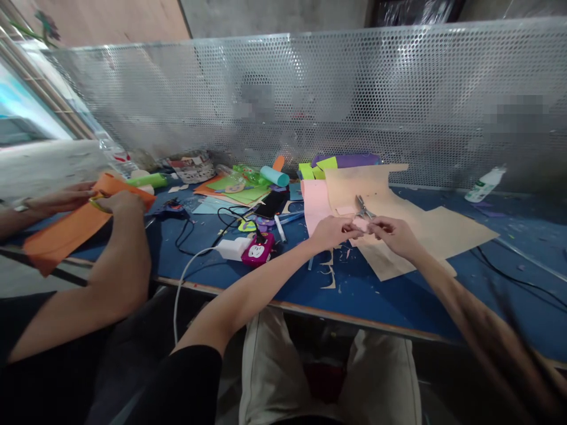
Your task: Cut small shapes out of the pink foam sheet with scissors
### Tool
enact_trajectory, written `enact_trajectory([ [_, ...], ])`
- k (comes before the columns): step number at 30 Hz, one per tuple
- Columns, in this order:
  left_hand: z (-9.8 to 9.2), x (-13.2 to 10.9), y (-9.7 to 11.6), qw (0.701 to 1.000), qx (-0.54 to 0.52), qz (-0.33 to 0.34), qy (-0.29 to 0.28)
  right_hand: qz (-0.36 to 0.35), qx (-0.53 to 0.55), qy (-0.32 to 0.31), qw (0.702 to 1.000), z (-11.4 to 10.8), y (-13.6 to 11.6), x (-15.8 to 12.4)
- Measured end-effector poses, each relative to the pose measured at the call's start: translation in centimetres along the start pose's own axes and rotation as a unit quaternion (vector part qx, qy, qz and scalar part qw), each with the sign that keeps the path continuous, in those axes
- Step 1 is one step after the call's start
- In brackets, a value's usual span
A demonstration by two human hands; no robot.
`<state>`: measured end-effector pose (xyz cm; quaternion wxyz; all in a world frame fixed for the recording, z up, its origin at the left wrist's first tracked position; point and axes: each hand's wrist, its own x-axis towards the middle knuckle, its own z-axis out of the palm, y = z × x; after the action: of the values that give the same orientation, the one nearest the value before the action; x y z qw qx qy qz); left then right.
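My left hand [333, 231] and my right hand [393, 233] meet over the blue table [390, 295], both with fingers pinched on a small pale pink paper piece [361, 225]. Small metal scissors [363, 208] lie just beyond my fingers on the tan paper sheets [425, 227]. A pink sheet [315, 203] lies to the left of them. Paper scraps [328, 274] are scattered below my left hand.
A co-worker's hands [110, 203] at the left hold an orange sheet [71, 227]. A pink power strip [257, 250] with white plug and cables, a teal roll [274, 176], coloured papers and a white bottle [485, 185] sit before the perforated metal screen [354, 100].
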<state>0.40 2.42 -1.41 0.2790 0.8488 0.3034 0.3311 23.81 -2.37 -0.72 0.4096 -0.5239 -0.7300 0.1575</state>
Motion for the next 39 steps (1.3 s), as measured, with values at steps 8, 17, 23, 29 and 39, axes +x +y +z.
enact_trajectory([
  [8, -1.7, 0.0, -1.0, 0.992, 0.111, 0.041, 0.053, -0.032, -0.067, -0.020, 0.997, -1.2, 1.4, -0.1],
  [17, -1.0, -0.1, -0.3, 0.982, 0.152, 0.094, -0.065, -0.061, -0.119, -0.092, 0.987, -0.4, 1.0, -0.4],
  [23, -1.5, 0.0, -0.8, 0.977, 0.140, 0.110, -0.113, -0.082, -0.138, -0.110, 0.981, 0.5, 0.6, -0.7],
  [29, -1.8, 0.0, -0.8, 0.974, 0.182, 0.057, -0.124, 0.016, -0.173, -0.004, 0.985, 1.5, 2.7, -0.5],
  [39, -1.8, 0.0, -0.5, 0.995, 0.081, -0.050, 0.014, 0.099, -0.327, -0.066, 0.937, -0.1, 4.3, 4.1],
])
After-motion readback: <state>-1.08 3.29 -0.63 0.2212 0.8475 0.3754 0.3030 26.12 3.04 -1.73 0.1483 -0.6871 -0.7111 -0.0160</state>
